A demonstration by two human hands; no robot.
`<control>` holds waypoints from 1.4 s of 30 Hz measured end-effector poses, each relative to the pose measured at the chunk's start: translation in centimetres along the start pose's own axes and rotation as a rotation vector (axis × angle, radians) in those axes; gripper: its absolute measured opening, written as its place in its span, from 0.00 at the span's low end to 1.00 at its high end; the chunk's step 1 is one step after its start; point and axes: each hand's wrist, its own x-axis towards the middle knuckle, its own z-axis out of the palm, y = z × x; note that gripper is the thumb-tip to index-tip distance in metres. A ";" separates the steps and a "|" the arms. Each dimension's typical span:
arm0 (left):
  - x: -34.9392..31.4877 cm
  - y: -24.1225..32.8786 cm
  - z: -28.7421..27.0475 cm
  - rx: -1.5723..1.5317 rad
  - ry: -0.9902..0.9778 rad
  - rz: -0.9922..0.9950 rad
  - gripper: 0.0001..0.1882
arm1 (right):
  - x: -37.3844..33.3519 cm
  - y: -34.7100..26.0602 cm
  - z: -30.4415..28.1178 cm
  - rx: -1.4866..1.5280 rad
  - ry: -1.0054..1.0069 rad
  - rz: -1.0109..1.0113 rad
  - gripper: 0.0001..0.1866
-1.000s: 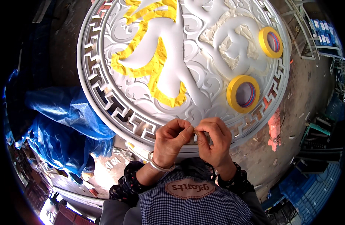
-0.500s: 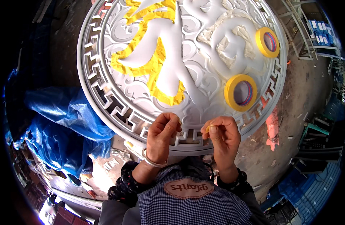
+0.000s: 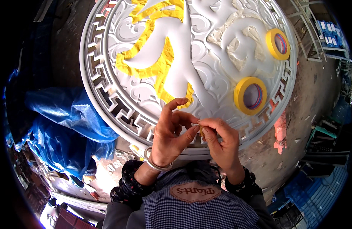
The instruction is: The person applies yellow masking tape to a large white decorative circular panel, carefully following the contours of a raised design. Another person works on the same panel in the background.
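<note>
A large round white carved panel (image 3: 145, 91) lies in front of me, with crinkled yellow masking tape (image 3: 165, 68) along the edges of its raised figure. Over the near rim, both hands meet fingertip to fingertip. My right hand (image 3: 224, 142) is closed in a pinch on a small yellowish scrap (image 3: 201, 131), too small to make out fully. The thumb and middle finger of my left hand (image 3: 169, 133) close on the same scrap, while its index finger is raised. Two rolls of yellow tape, a near roll (image 3: 240, 94) and a far roll (image 3: 272, 42), rest on the panel's right side.
Crumpled blue sheeting (image 3: 65, 129) lies to the left of the panel. An orange-pink wrapped object (image 3: 280, 131) is on the floor to the right. Metal frames (image 3: 306, 32) stand at the far right, and pale film (image 3: 241, 45) covers part of the carving.
My hands have come together from apart. The left hand has moved right and lifted its index finger; its thumb and middle finger now meet the right hand's pinch.
</note>
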 end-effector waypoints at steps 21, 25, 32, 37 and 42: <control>3.8 -2.4 0.0 0.096 0.258 0.043 0.33 | 3.9 3.8 1.6 0.078 0.056 0.265 0.03; 4.1 -3.2 -1.4 0.567 0.333 0.296 0.28 | 5.5 4.5 1.8 -0.014 0.107 0.260 0.03; 4.6 -3.5 -2.8 1.010 0.142 0.641 0.14 | 7.6 5.3 2.3 -0.151 0.115 0.273 0.04; 4.9 -4.5 -2.5 1.134 0.098 0.697 0.13 | 8.3 5.3 2.5 -0.217 0.120 0.276 0.05; 5.2 -5.1 -2.2 1.196 0.130 0.704 0.11 | 8.6 5.2 2.6 -0.206 0.124 0.320 0.06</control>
